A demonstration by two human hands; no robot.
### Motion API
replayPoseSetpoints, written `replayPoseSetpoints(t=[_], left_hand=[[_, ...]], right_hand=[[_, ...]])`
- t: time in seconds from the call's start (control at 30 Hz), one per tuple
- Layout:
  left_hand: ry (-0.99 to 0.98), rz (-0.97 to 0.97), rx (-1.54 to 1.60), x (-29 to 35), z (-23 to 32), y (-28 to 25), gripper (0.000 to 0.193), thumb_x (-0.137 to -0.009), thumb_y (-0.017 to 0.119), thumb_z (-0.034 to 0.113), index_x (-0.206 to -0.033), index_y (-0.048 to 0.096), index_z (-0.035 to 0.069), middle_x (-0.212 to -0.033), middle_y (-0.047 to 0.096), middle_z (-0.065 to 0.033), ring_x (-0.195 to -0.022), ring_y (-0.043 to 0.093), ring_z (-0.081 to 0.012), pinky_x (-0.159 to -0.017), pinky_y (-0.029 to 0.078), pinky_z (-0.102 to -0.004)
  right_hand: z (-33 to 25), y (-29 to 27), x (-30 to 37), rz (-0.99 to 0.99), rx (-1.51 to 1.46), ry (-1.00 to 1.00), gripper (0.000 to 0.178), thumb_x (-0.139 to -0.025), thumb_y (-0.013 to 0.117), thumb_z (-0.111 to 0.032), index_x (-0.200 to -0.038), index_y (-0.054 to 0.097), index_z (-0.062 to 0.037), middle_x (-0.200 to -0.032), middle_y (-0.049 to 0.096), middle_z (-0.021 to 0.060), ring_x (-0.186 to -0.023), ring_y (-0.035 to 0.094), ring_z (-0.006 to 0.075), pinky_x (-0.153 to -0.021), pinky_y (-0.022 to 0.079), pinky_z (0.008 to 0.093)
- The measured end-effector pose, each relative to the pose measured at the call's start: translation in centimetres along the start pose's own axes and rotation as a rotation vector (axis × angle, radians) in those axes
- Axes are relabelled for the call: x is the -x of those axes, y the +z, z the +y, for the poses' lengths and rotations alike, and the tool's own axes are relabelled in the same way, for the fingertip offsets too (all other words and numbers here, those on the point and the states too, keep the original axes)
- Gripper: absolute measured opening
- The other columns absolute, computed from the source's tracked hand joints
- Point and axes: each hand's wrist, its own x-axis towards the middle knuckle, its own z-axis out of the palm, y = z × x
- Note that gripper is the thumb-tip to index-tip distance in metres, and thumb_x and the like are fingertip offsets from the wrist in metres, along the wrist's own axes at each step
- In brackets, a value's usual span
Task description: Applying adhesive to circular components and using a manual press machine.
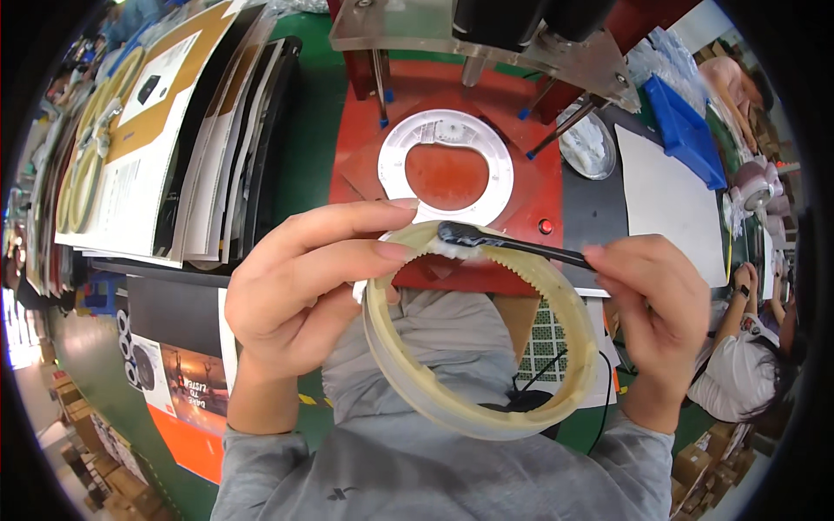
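Between my hands is a large cream plastic ring (398, 365) with gear teeth along its inner wall, tilted toward me. My left hand (304, 273) grips its upper left side between fingers and thumb. In my right hand (651, 291), pinched between thumb and fingers, is a slim black applicator stick (539, 250). Its wider rounded head lies against the ring's top inner edge, where white grease (456, 252) sits. Whether the head is bristled or solid I cannot tell. Beyond the ring, a white plastic ring-shaped part (497, 169) lies on a red press base (360, 165).
Above the base stands a press with a clear plate (400, 30) and metal posts. A tub of white grease (586, 148), a white sheet (665, 200) and a blue bin (682, 130) are at right. Stacked cardboard pieces (187, 130) rise at left. Another person (738, 369) sits far right.
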Motion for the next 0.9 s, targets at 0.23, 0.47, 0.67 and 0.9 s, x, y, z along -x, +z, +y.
replayPoseSetpoints(t=[0.23,0.47,0.67,0.9], left_hand=[[0.111,-0.154,-0.18,-1.3,1.8,-0.9,0.026,-0.078,0.073,-0.007,-0.104,0.073,-0.009,-0.109,0.076,-0.0271,-0.099,0.077,-0.0381,-0.085,0.064,-0.0395],[0.246,-0.451,-0.27,-2.1,4.0,0.0,0.031,-0.07,0.082,0.005,-0.099,0.071,-0.001,-0.103,0.076,-0.017,-0.099,0.076,-0.0375,-0.081,0.065,-0.0428],[0.476,-0.567,-0.377,-1.0,4.3,0.3,0.031,-0.078,0.081,0.005,-0.107,0.072,0.0,-0.11,0.074,-0.0165,-0.103,0.074,-0.0352,-0.079,0.068,-0.0406],[0.31,-0.445,-0.356,-0.1,3.3,-1.4,0.028,-0.078,0.078,0.006,-0.105,0.075,-0.001,-0.106,0.075,-0.0153,-0.099,0.076,-0.0336,-0.085,0.065,-0.0392]], right_hand=[[-4.6,-6.2,-1.5,-0.343,0.367,-0.085,0.035,-0.073,0.074,-0.004,-0.107,0.075,0.0061,-0.088,0.069,0.0138,-0.074,0.065,0.0237,-0.06,0.048,0.0318],[-6.3,-6.6,-4.4,-0.729,0.357,-0.047,0.028,-0.076,0.076,-0.014,-0.1,0.08,0.0006,-0.082,0.071,0.0096,-0.063,0.067,0.0213,-0.059,0.049,0.0307],[0.6,-7.2,-4.1,-0.949,-0.181,0.108,0.019,-0.087,0.08,-0.014,-0.098,0.082,0.0016,-0.081,0.076,0.0132,-0.062,0.074,0.0209,-0.054,0.054,0.0294],[9.2,-5.5,5.5,-0.132,-0.834,0.781,0.027,-0.11,0.06,-0.015,-0.128,0.069,0.0037,-0.091,0.074,0.0061,-0.052,0.045,0.0024,-0.052,0.037,0.0191]])
